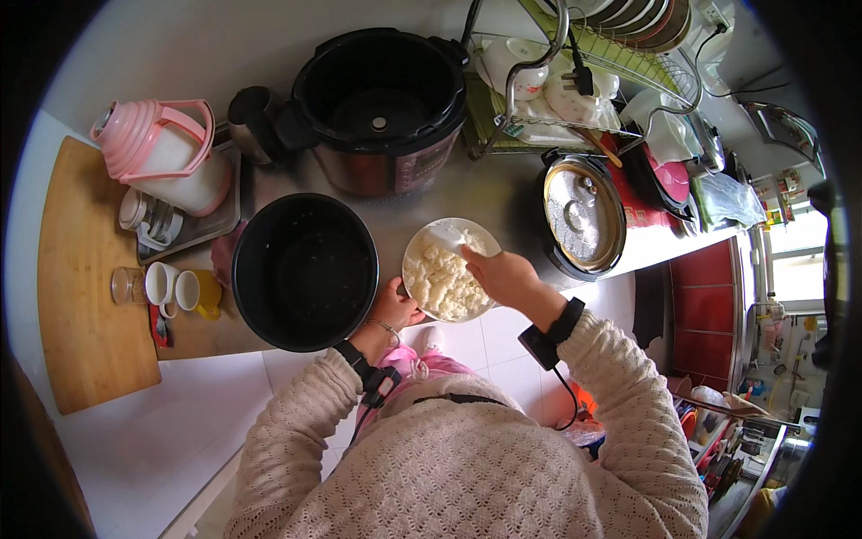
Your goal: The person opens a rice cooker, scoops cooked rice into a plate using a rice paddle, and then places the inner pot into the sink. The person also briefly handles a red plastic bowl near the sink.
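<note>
A white bowl (495,244) heaped with cooked rice (441,276) stands near the front edge of the steel counter. My right hand (502,275) grips a white rice paddle (447,234), whose blade lies against the rice at the bowl's far side. With its fingers at the bowl's near left rim, my left hand (396,306) steadies the bowl. Just left of that hand sits a black inner cooking pot (306,273), with a few white specks on its inside. Behind it the electric pressure cooker (384,128) stands lidless, its black well bare inside.
The cooker lid (582,212) lies underside up at the right. A wire dish rack (539,121) with bowls and plates rises behind it. Leftward are a pink thermos flask (172,151), a metal tray (232,202), a yellow mug (197,294), a white mug (160,284) and a wooden board (94,283).
</note>
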Demonstrator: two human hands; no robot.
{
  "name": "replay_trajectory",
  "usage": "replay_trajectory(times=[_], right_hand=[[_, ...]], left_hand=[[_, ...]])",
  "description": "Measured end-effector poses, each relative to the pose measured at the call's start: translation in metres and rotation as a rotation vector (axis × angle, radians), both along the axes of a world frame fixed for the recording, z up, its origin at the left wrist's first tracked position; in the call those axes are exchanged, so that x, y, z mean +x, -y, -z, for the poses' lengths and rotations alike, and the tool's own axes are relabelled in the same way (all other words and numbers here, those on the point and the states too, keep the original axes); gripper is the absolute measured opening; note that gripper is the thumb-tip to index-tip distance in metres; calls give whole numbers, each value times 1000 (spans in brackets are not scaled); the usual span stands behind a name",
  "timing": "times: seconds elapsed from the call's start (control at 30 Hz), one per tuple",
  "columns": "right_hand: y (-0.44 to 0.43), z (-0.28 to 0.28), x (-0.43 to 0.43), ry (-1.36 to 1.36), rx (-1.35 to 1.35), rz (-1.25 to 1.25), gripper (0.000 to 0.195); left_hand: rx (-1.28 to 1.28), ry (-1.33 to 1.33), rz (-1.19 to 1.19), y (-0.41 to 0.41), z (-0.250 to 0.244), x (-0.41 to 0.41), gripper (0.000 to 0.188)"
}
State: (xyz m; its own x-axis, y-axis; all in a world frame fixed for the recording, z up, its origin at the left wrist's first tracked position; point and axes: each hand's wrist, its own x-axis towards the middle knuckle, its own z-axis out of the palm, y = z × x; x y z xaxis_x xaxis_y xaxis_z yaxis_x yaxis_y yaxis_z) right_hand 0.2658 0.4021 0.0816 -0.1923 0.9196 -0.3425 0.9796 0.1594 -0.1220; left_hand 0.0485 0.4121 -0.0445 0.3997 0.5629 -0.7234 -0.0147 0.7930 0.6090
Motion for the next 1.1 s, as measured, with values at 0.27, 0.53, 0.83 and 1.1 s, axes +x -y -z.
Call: replay_trajectory(times=[0.27, 0.53, 0.83, 1.1], right_hand=[[24, -6, -31, 144, -185, -88, 60], [12, 25, -21, 103, -139, -58, 59], [27, -13, 3, 15, 17, -78, 42], [20, -2, -13, 85, -155, -76, 46]], left_hand=[[-44, 12, -38, -1, -8, 0, 63], [-15, 40, 10, 2, 2, 0, 60], [-19, 15, -31, 4, -1, 3, 59], [6, 31, 46, 1, 5, 0, 60]])
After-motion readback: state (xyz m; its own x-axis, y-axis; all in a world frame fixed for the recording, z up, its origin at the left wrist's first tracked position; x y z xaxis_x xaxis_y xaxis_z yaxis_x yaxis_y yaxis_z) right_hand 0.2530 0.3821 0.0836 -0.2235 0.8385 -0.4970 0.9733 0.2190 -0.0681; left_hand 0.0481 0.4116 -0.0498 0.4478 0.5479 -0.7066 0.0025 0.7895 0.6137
